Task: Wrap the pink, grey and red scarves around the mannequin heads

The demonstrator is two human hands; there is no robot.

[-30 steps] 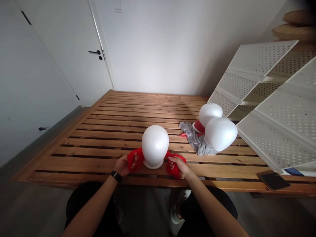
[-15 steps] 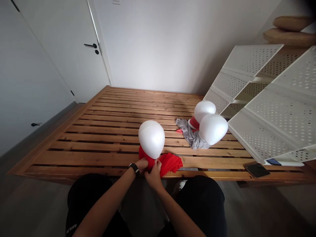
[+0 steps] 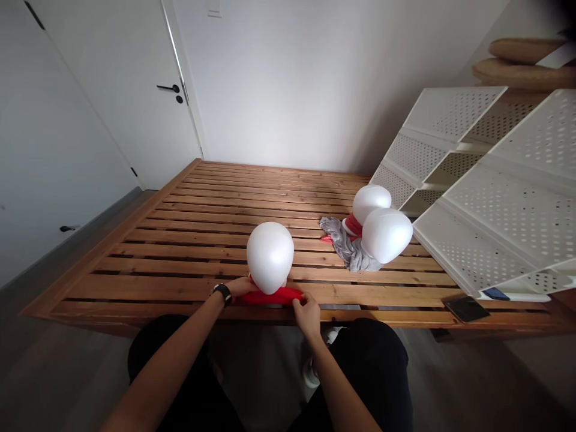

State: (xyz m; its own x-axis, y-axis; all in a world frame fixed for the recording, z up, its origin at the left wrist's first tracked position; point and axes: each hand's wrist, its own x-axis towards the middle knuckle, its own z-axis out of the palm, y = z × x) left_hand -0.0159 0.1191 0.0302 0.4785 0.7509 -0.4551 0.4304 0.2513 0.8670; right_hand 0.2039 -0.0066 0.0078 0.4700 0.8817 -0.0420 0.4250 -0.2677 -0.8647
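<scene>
A white foam mannequin head (image 3: 270, 255) stands near the front edge of the slatted wooden platform. A red scarf (image 3: 281, 296) is stretched across the base of this head. My right hand (image 3: 308, 313) pinches the scarf's right end, a little to the right of the head. At the left side of the head's neck, my left hand (image 3: 238, 288) is closed on the other part of the scarf; its fingertips are partly hidden. I wear a dark watch (image 3: 222, 293) on my left wrist.
Two more white mannequin heads (image 3: 387, 235) stand to the right, with a grey scarf (image 3: 344, 243) and red cloth at their necks. A dark phone (image 3: 466, 308) lies beside a white perforated rack (image 3: 495, 222). The slatted platform (image 3: 189, 258) ends close to my knees.
My hands have moved apart from the front of the neck, left and right. The red scarf, bunched at the right before, is now drawn taut across the base of the head.
</scene>
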